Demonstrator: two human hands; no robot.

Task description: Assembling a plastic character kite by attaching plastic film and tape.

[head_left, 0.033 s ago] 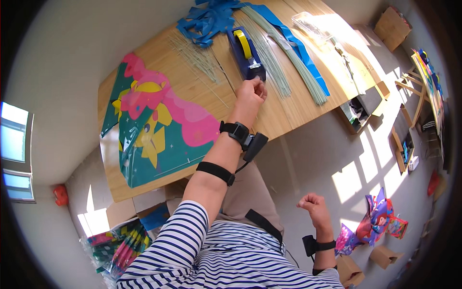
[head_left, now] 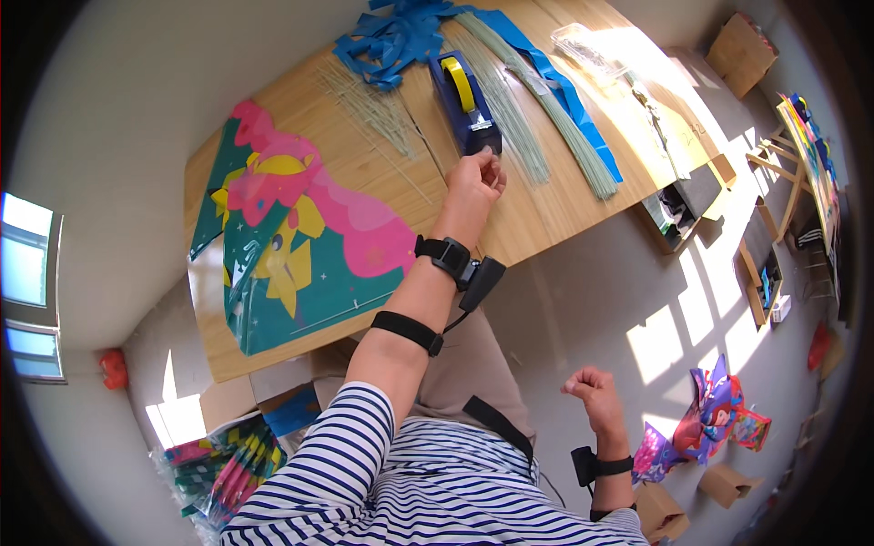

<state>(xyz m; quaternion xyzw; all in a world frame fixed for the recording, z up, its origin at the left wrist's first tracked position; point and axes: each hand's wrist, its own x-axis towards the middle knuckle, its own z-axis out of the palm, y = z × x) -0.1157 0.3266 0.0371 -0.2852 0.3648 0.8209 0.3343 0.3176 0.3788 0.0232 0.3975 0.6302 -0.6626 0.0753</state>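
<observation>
Left hand at tape dispenser, likely fetching tape; fingers curled, grip unclear. Right hand loosely fisted. Next pull wants steadiness.

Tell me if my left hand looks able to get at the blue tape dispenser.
Probably yes: your left hand is at the near end of the blue tape dispenser, with nothing visible in between.

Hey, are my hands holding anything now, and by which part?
Your left hand is at the near end of the blue tape dispenser, but whether it pinches anything there can't be told. Nothing shows in your half-curled right hand.
</observation>
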